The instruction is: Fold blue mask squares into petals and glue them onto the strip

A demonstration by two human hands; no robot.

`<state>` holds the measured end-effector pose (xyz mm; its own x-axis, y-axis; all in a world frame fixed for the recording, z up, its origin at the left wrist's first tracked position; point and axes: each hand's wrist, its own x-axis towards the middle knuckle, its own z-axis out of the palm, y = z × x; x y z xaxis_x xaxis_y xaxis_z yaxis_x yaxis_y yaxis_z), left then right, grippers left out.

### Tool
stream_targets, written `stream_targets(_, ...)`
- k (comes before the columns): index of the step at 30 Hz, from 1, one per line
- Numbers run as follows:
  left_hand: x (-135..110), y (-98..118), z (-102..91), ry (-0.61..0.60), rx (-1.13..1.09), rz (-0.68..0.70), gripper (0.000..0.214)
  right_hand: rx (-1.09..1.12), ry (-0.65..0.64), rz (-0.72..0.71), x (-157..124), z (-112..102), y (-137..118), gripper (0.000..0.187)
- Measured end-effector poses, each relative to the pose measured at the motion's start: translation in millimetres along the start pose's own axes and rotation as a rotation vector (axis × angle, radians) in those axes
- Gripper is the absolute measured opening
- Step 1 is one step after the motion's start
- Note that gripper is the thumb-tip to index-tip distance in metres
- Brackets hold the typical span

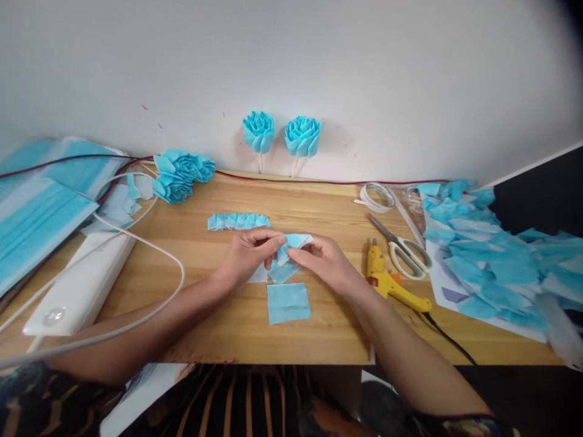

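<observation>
Between my two hands is a small piece of blue and white fabric (298,241), partly folded, its far edge showing above my fingers. My left hand (252,250) pinches its left side between thumb and fingers. On the other side, my right hand (321,258) grips it with the thumb on top. Beneath the hands lie more blue and white pieces, partly hidden. Closer to me a flat blue square (288,303) rests on the wood. Just beyond my left hand is a strip of folded blue petals (237,221).
Two blue fabric flowers (258,132) on sticks lean on the wall; more flowers (175,176) lie at left by blue sheets (40,200) and a white power strip (79,282). Right: tape roll (377,198), scissors (403,249), yellow glue gun (387,282), heaped blue pieces (487,255). A white cable (175,261) crosses my left arm.
</observation>
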<state>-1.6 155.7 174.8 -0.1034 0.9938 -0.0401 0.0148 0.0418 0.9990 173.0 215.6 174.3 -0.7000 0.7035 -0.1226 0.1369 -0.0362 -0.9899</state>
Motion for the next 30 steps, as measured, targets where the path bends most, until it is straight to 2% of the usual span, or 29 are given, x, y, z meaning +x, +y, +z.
stream_targets(9, -1, -11, 0.7, -0.029, -0.043, -0.047, 0.025, -0.093, 0.117, -0.053, 1, -7, 0, 0.024)
stream_targets(15, 0, -7, 0.2, -0.096, 0.035, -0.085, 0.024, -0.198, 0.083, -0.072, -2, -10, -4, 0.023)
stream_targets(21, -1, -4, 0.7, -0.067, 0.112, -0.075, 0.026, -0.24, 0.075, -0.084, -2, -9, -3, 0.032)
stream_targets(25, -1, -6, 0.4, -0.049, 0.103, -0.077, 0.029, -0.194, 0.096, -0.127, 0, -11, -4, 0.042)
stream_targets(30, -2, -8, 2.5, -0.054, 0.102, -0.071, 0.03, -0.12, 0.047, -0.099, 1, -9, -2, 0.034)
